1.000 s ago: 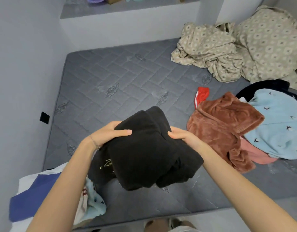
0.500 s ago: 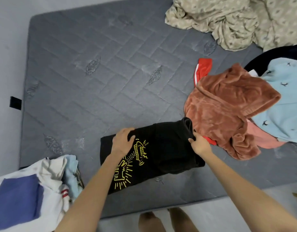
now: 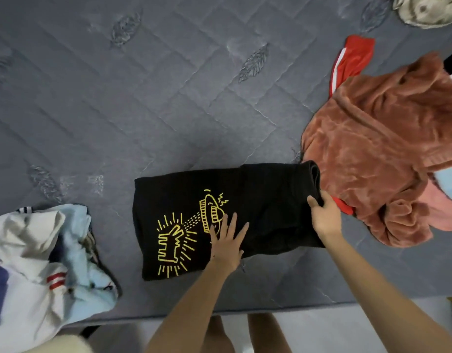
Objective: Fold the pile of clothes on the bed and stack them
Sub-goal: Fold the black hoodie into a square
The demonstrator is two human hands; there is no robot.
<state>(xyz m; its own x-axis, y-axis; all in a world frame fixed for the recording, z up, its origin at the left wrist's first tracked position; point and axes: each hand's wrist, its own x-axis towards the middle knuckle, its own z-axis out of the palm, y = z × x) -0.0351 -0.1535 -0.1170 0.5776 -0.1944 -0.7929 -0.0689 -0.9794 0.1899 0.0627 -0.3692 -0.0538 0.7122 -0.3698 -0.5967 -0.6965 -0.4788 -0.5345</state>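
Black top (image 3: pixel 258 207): flat on the grey mattress (image 3: pixel 168 98) right under my fingers, half folded, with the yellow print just left of my left fingertips.
Left hand (image 3: pixel 226 242): fingers straight and spread, palm pressed on the cloth, gripping nothing.
Right hand (image 3: pixel 324 217): curled round the thick doubled edge at the right end, pinching it (the fingertips are tucked under, so I can't see them).
The fold: I'd use the left palm as the anchor on the fold line and lift the right edge over toward my left fingers. Then match the corners and smooth outward so no bump gets trapped.
Look of it: soft, matte and fairly heavy. The end in my right fingers rolls into a fat lip, and the near edge runs a bit slanted.
Brown fleece (image 3: pixel 385 154): just past my right knuckles, touching the black edge, so I reckon it could snag.
White and blue heap (image 3: pixel 41 263): well off to the left of my left hand.
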